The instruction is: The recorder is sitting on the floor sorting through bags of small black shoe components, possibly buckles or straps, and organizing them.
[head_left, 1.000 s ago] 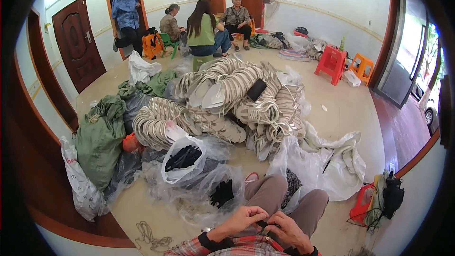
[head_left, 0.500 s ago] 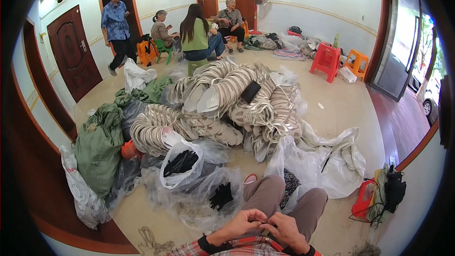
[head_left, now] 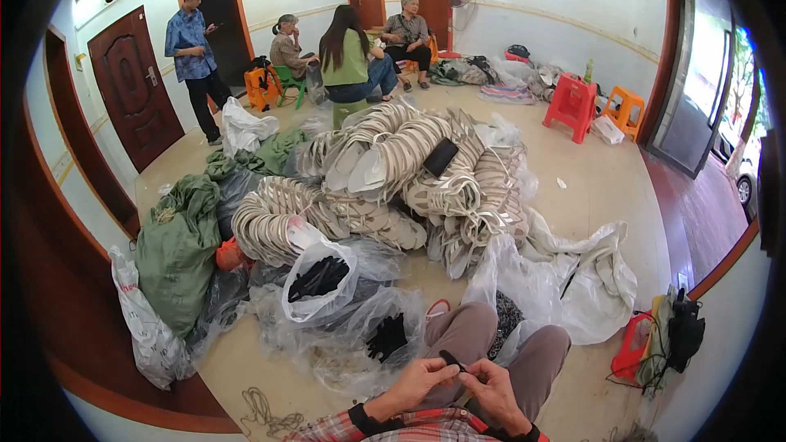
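Over my lap, my left hand (head_left: 416, 383) and my right hand (head_left: 494, 391) meet, fingers pinched on a small dark strip (head_left: 451, 358). Its tip sticks up between the two thumbs; what kind of piece it is I cannot make out. Just beyond my knees lies a black glove-like bundle (head_left: 386, 337) on clear plastic sheeting (head_left: 327, 368). Behind it, a white plastic bag (head_left: 350, 282) stands open with black strip-like pieces (head_left: 318, 277) inside. Past that rises a heap of beige shoe uppers (head_left: 372, 155), stacked in curved rows, with a black rectangular object (head_left: 440, 157) on top.
Green sacks (head_left: 176, 254) stand at the left, and a white sack (head_left: 594, 286) lies spread at the right. Several people sit or stand at the back. A red stool (head_left: 566, 106) and an orange stool (head_left: 626, 112) are near the doorway. Loose cord (head_left: 266, 413) lies lower left.
My fingers have shifted, and the dark strip now shows above my thumbs. The standing person at the back left has turned and holds one hand higher. A seated person has raised a hand.
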